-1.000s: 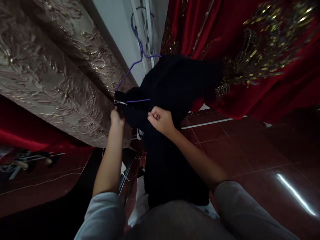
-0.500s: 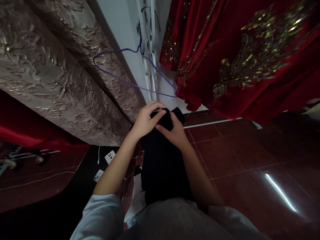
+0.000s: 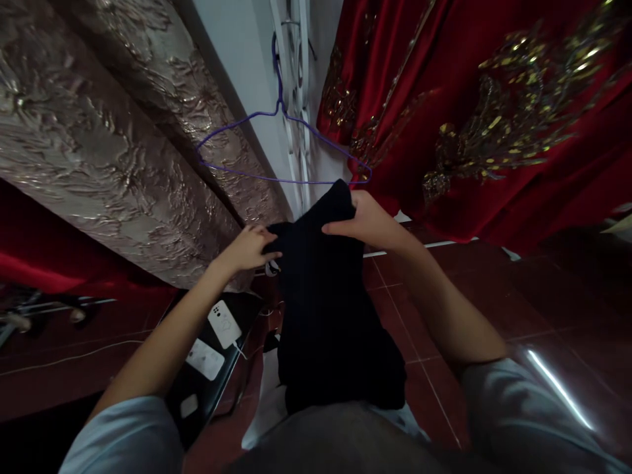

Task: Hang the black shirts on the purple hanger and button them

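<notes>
A black piece of clothing (image 3: 326,296) lies across my lap, its far end lifted and spread between my hands. Which kind of garment it is, I cannot make out. My left hand (image 3: 254,247) pinches its left edge between thumb and fingers. At the upper right corner, my right hand (image 3: 358,220) grips the cloth, thumb on top and fingers hidden behind it. Just beyond the cloth a purple wire hanger (image 3: 284,179) hangs from a white metal lattice (image 3: 296,85), with nothing on it.
Beige textured fabric (image 3: 148,151) hangs on the left, red cloth with gold sequins (image 3: 395,99) on the right. Two phones, one a white phone (image 3: 224,324), lie on a black surface (image 3: 197,415) at lower left. Red tiles (image 3: 424,309) cover the floor.
My hands have moved apart, the left toward the left and the right up and right. The bunched far end of the black garment is now opened out between them.
</notes>
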Demonstrator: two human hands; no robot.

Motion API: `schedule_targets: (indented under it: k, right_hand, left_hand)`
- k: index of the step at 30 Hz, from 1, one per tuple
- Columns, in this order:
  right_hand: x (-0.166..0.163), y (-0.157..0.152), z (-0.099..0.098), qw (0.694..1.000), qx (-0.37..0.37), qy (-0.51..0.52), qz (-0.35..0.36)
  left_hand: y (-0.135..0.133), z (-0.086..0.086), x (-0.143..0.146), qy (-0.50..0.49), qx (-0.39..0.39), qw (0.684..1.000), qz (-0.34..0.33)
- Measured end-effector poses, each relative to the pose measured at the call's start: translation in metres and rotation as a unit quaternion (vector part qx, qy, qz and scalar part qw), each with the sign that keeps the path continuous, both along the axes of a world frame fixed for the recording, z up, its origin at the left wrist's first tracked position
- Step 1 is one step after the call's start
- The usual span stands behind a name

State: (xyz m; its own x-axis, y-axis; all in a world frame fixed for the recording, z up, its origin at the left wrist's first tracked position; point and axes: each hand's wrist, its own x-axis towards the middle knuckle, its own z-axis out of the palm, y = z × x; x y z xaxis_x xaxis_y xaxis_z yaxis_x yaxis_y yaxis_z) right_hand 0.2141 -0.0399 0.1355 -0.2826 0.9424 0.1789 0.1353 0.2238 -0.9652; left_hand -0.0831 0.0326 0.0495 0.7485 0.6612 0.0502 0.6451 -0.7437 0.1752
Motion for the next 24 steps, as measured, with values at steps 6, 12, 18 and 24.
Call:
schedule_targets:
  k: [6, 12, 18, 24]
  right_hand:
    - [-0.017, 0.08, -0.045, 0.964, 0.193, -0.078, -0.163]
    - [-0.011, 0.093, -0.076, 0.97, 0.201, -0.088, -0.108]
    - [0.021, 0.059, -0.054, 0.96, 0.21, -0.126, -0.134]
    - [0.037, 0.047, -0.037, 0.948, 0.216, -0.131, -0.193]
  left_hand:
    - [0.011, 0.012, -0.044, 0.13, -0.023, 0.986, 0.098]
    - [-0.012, -0.009, -0.058, 0.172, -0.096, 0.97, 0.14]
    - [-0.025, -0.005, -0.051, 0.216, -0.085, 0.952, 0.199]
    - [-0.039, 0.023, -0.021, -0.042, -0.068, 0.994, 0.072]
